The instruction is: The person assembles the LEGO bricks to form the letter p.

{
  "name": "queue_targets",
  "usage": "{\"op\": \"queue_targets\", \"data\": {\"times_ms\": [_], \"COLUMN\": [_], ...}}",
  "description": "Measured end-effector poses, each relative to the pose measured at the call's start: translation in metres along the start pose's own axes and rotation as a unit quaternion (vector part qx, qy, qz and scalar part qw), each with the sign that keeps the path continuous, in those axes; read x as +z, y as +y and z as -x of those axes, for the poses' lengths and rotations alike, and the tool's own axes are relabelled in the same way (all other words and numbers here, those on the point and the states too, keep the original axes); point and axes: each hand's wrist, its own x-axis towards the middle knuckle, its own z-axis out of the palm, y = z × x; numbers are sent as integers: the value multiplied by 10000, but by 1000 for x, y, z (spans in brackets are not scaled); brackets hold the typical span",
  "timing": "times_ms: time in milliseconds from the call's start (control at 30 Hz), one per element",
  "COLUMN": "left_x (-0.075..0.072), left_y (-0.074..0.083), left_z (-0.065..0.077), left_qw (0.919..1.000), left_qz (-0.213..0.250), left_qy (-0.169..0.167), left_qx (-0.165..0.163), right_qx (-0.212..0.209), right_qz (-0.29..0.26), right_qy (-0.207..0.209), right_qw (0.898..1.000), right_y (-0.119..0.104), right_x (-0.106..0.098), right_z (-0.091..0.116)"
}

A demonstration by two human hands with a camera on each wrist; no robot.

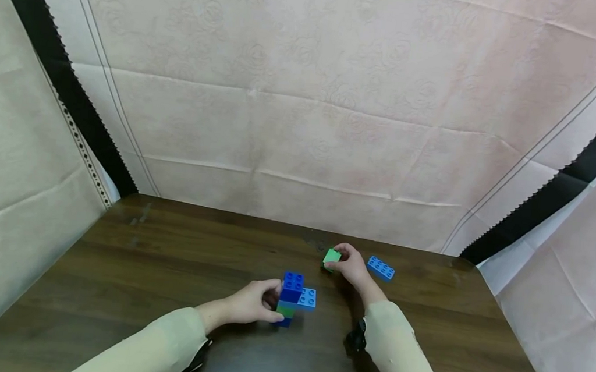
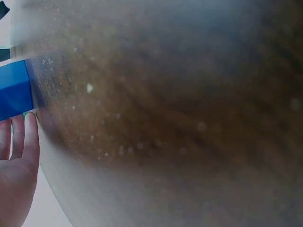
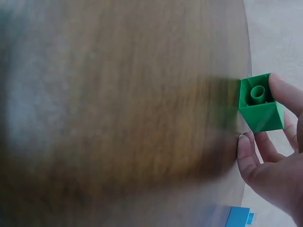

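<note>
In the head view a stack of toy building bricks stands on the table: a dark blue brick (image 1: pixel 292 289) on top, a light blue brick (image 1: pixel 307 299) jutting right, a green brick (image 1: pixel 285 312) under it and dark blue at the bottom. My left hand (image 1: pixel 246 303) holds the stack from the left, thumb at its front. The left wrist view shows fingers against a blue brick (image 2: pixel 14 92). Farther back, my right hand (image 1: pixel 352 266) pinches a separate green brick (image 1: pixel 331 257). Its hollow underside with one tube (image 3: pixel 258 94) faces sideways in the right wrist view.
A loose light blue studded brick (image 1: pixel 381 268) lies just right of my right hand. The brown wooden table (image 1: pixel 166 257) ends at a pale fabric wall (image 1: pixel 301 151) behind. Fabric walls with black edging also stand at both sides.
</note>
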Motion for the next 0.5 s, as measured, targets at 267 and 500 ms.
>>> {"op": "queue_targets", "data": {"times_ms": [267,500], "left_x": [0,0], "left_y": [2,2], "left_z": [2,1], "left_qw": [10000,10000], "left_qz": [-7,-12], "left_qy": [22,6], "left_qx": [-4,-44], "right_qx": [427,673], "right_qz": [161,259], "right_qy": [40,122], "right_qw": [9990,9973], "right_y": [-3,1], "right_x": [7,9], "right_z": [-1,3]}}
